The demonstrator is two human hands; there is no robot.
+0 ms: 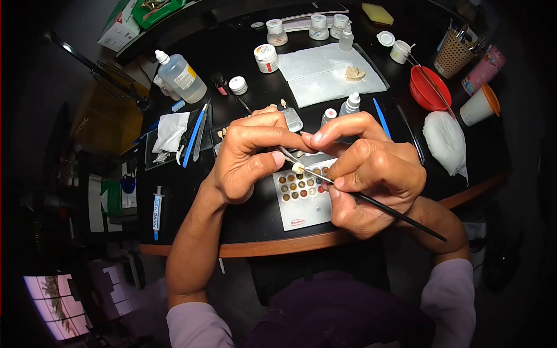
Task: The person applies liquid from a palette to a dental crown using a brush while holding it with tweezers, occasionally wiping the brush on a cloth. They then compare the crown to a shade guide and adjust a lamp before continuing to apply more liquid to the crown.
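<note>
My left hand (250,152) is closed around a slim metal tool that looks like tweezers (285,152). At its tip sits a small cream-coloured tooth crown (298,167). My right hand (380,180) pinches a fine paintbrush (400,216) with a black handle. Its tip reaches the crown and seems to touch it. My two index fingers meet above the work. Below both hands lies a white palette (306,218) with rows of brown, yellow and reddish colour wells, partly hidden by my right hand.
A white sheet (313,87) bears a tooth model (354,73). Around stand a clear liquid bottle (181,75), small jars (266,58), a red bowl (430,88), a cup (480,105) and a brush holder (458,53). A firing paste syringe (157,211) lies left; the table's wooden edge (278,245) is nearest me.
</note>
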